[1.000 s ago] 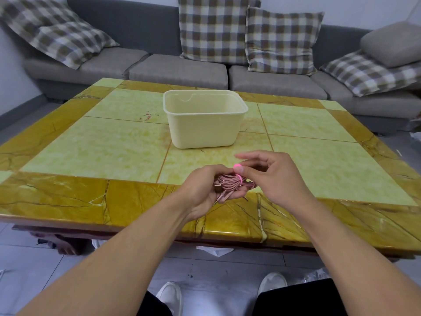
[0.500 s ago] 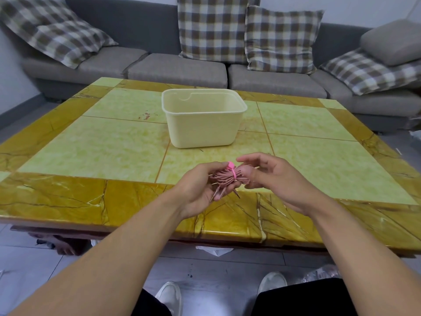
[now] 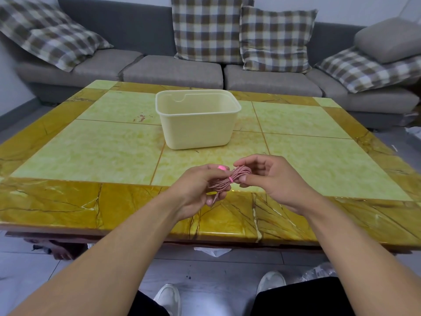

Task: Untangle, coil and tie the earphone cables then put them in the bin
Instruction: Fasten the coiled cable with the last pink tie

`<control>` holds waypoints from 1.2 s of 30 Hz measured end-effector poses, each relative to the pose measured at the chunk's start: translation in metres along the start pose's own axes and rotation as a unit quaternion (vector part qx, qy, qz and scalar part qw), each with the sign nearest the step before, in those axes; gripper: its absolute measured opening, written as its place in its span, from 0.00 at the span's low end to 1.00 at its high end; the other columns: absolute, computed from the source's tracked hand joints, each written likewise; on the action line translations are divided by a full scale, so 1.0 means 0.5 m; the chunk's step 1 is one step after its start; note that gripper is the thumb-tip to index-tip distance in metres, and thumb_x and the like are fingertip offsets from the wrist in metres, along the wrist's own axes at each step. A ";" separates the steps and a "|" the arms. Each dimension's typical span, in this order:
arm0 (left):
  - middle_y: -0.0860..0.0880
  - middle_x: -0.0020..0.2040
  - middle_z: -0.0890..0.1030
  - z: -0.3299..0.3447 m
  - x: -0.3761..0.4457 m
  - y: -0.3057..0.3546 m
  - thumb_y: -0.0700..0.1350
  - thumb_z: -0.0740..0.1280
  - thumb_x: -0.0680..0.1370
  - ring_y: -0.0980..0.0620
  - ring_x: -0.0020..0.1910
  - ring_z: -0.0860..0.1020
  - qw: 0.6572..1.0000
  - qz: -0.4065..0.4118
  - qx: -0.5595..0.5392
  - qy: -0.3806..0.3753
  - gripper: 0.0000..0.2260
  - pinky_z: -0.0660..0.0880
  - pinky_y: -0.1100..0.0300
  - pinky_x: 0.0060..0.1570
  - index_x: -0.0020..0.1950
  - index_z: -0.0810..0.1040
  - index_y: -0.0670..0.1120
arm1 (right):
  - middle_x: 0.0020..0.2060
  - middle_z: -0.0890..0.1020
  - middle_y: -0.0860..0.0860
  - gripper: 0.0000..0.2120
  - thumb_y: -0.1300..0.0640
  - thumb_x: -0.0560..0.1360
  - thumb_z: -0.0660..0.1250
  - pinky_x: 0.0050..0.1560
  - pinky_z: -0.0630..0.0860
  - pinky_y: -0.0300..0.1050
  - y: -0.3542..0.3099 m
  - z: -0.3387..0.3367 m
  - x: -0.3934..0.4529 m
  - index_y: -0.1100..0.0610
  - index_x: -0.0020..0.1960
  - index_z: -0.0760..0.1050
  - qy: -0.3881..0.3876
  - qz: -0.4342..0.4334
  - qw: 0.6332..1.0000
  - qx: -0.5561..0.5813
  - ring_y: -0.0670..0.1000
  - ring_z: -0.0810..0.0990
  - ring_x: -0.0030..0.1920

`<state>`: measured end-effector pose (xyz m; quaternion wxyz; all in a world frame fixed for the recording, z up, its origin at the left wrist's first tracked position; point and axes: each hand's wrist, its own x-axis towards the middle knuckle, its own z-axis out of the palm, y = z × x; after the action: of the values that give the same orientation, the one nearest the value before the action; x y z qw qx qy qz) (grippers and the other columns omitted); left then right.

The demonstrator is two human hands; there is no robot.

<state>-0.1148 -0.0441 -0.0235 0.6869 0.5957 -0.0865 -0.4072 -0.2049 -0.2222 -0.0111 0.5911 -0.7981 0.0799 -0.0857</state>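
A coil of pink earphone cable hangs between both hands above the table's near edge, cinched at its middle by a brighter pink tie. My left hand grips the coil's left end, with loose cable ends poking out below its fingers. My right hand pinches the coil's right loop between thumb and fingers. A small pink piece shows at my left fingertips. The cream plastic bin stands beyond the hands, at the table's centre; what I see of its inside holds nothing.
The yellow and green marble table spreads under the hands. A grey sofa with checked cushions runs behind it. My feet in white shoes stand on the grey floor below.
The coil has turned from bunched in my left hand to stretched sideways between both hands. My right hand slid right onto the coil's end loop, and the tie now sits round the middle.
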 end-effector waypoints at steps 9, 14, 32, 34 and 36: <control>0.46 0.46 0.83 0.000 0.006 -0.009 0.44 0.77 0.70 0.51 0.38 0.81 0.999 -0.006 0.020 -0.043 0.19 0.74 0.40 0.65 0.59 0.81 0.42 | 0.44 0.86 0.56 0.06 0.67 0.76 0.71 0.45 0.84 0.49 -0.006 0.012 0.001 0.60 0.52 0.81 0.019 0.009 1.000 0.001 0.56 0.86 0.40; 0.47 0.40 0.82 -0.002 0.008 -0.006 0.45 0.77 0.68 0.51 0.34 0.79 0.999 0.000 -0.015 -0.043 0.17 0.79 0.42 0.61 0.54 0.82 0.40 | 0.47 0.86 0.56 0.08 0.67 0.74 0.74 0.44 0.83 0.45 -0.012 -0.011 -0.003 0.63 0.52 0.80 -0.022 0.024 0.999 0.027 0.56 0.86 0.40; 0.44 0.40 0.84 -0.011 0.011 -0.016 0.48 0.77 0.72 0.49 0.34 0.80 0.993 0.096 0.075 -0.003 0.20 0.71 0.58 0.30 0.56 0.74 0.42 | 0.51 0.86 0.52 0.21 0.64 0.66 0.82 0.57 0.82 0.53 -0.011 0.002 -0.006 0.50 0.56 0.83 -0.026 -0.013 0.996 -0.088 0.55 0.86 0.50; 0.43 0.44 0.85 -0.016 0.010 -0.018 0.46 0.80 0.68 0.48 0.34 0.80 0.990 0.114 0.087 -0.011 0.25 0.71 0.58 0.29 0.60 0.74 0.44 | 0.46 0.87 0.52 0.19 0.62 0.67 0.82 0.57 0.82 0.56 -0.010 0.005 -0.007 0.50 0.54 0.83 -0.032 -0.005 0.995 -0.092 0.56 0.86 0.48; 0.43 0.50 0.84 -0.022 0.008 -0.018 0.42 0.82 0.66 0.46 0.36 0.80 0.982 0.149 0.111 -0.012 0.27 0.72 0.58 0.30 0.61 0.75 0.47 | 0.46 0.88 0.50 0.18 0.60 0.67 0.82 0.55 0.83 0.52 -0.008 0.005 -0.006 0.52 0.54 0.82 -0.025 -0.008 0.996 -0.084 0.53 0.87 0.48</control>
<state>-0.1098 -0.0382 -0.0360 0.6685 0.6435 -0.2277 -0.2951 -0.2071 -0.2180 -0.0080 0.5227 -0.8476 0.0655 -0.0637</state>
